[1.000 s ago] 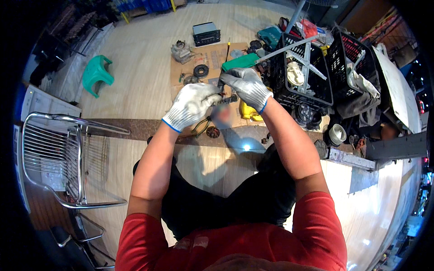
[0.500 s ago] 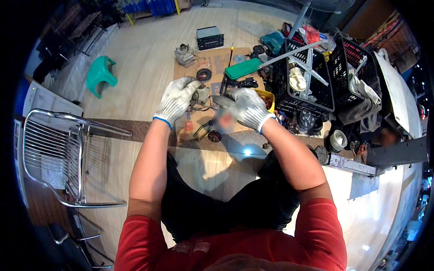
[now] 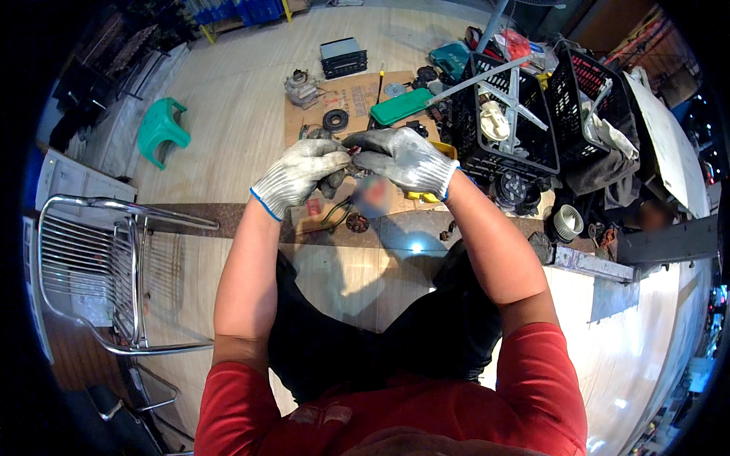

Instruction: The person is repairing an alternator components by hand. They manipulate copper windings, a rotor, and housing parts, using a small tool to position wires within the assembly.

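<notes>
My left hand [image 3: 298, 173], in a white knit glove with a grey palm, is closed with its fingers curled inward. My right hand [image 3: 407, 161], gloved alike, meets it with its fingers closed. Between the fingertips of both shows a small dark-red part [image 3: 353, 151]; the gloves cover most of it. Below them on the cardboard [image 3: 304, 118] lie green-handled pliers [image 3: 336, 216] and a round copper-coloured part [image 3: 357, 222]. Just beyond my hands are a black ring-shaped pulley [image 3: 335, 120] and a green case [image 3: 401, 106]. A yellow tray [image 3: 423, 197] is partly behind my right hand.
A metal compressor-like unit [image 3: 303, 90] and a car stereo [image 3: 343, 59] stand at the far side. Black crates [image 3: 506, 163] with parts fill the right, near a white blower wheel [image 3: 567, 222]. A green stool [image 3: 163, 131] and a metal chair [image 3: 91, 266] are at left.
My right hand has moved left and my hands have come together. The round pale metal part at my left fingers is now out of sight, and a small dark-red part shows between the fingertips.
</notes>
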{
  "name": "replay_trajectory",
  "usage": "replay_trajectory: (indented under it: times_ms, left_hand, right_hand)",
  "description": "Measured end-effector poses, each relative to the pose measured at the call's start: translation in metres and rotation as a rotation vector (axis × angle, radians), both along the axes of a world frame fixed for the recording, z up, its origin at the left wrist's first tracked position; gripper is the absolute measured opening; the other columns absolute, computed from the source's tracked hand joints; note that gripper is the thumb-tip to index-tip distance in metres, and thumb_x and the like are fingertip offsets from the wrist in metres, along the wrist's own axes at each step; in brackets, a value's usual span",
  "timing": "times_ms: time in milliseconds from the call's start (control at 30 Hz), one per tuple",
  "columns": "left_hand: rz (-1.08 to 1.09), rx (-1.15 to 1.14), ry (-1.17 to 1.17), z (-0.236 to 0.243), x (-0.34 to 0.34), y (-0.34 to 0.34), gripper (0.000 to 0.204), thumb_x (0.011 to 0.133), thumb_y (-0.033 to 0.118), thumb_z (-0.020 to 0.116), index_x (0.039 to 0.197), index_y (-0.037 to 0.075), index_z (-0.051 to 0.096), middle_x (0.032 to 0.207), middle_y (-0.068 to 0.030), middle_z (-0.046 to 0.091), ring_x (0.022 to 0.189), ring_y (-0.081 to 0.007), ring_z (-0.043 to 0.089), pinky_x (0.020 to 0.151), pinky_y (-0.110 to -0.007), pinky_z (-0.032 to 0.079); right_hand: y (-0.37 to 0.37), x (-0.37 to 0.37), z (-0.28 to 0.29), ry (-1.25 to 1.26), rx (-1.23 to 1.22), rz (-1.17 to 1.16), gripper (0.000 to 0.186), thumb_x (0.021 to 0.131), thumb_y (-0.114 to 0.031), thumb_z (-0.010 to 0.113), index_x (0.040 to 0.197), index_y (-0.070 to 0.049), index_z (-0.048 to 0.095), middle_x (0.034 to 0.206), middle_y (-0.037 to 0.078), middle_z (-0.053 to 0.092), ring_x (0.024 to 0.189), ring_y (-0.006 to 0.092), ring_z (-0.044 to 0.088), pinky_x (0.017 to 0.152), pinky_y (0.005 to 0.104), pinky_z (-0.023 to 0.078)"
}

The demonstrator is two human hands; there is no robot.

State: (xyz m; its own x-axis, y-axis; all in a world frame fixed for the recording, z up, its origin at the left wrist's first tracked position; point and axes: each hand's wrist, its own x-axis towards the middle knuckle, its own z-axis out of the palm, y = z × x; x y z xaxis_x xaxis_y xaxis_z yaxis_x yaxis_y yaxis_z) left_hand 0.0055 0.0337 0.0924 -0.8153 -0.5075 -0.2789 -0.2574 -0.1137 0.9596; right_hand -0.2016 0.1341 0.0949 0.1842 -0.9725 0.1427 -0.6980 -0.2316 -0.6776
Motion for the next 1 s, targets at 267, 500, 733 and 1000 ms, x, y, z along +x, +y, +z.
replay_trajectory:
  times_ms: [267,500,733,1000]
  left_hand:
    - [-0.020,-0.633,-0.288,0.013,-0.007,0.006,0.034,0.095,0.031,0.061,0.093,-0.003,0.065,0.072,-0.0088,0.062,0.066,-0.0161,0.059,0.063,-0.036,0.050]
    - [0.022,-0.463,-0.216,0.004,-0.012,0.016,0.034,0.098,0.028,0.056,0.099,-0.004,0.067,0.077,-0.0103,0.066,0.072,-0.0168,0.064,0.066,-0.034,0.050]
    - [0.019,0.071,0.019,-0.029,-0.002,-0.004,0.033,0.098,0.022,0.058,0.113,-0.008,0.059,0.091,-0.0124,0.067,0.076,-0.0177,0.063,0.064,-0.030,0.051]
    - [0.105,-0.932,-0.083,-0.023,-0.014,0.021,0.025,0.095,0.016,0.058,0.105,-0.006,0.066,0.093,-0.0259,0.068,0.084,-0.0380,0.067,0.076,-0.044,0.050]
  right_hand:
    - [-0.009,0.000,-0.026,0.251,-0.134,0.039,0.023,0.092,-0.024,0.061,0.106,-0.007,0.068,0.108,0.016,0.068,0.095,0.0310,0.067,0.080,0.0371,0.054]
    - [-0.007,0.005,-0.024,0.374,-0.221,-0.146,0.024,0.092,-0.032,0.060,0.089,-0.009,0.065,0.081,0.016,0.066,0.076,0.0368,0.066,0.064,0.0447,0.052]
    - [0.000,0.004,-0.012,0.315,-0.216,-0.166,0.025,0.082,-0.025,0.063,0.100,-0.009,0.068,0.099,0.013,0.070,0.094,0.0327,0.069,0.078,0.0433,0.056]
    - [0.002,-0.006,-0.009,0.128,-0.002,-0.196,0.036,0.085,-0.035,0.062,0.087,-0.001,0.072,0.085,0.022,0.069,0.079,0.0401,0.066,0.073,0.0451,0.054]
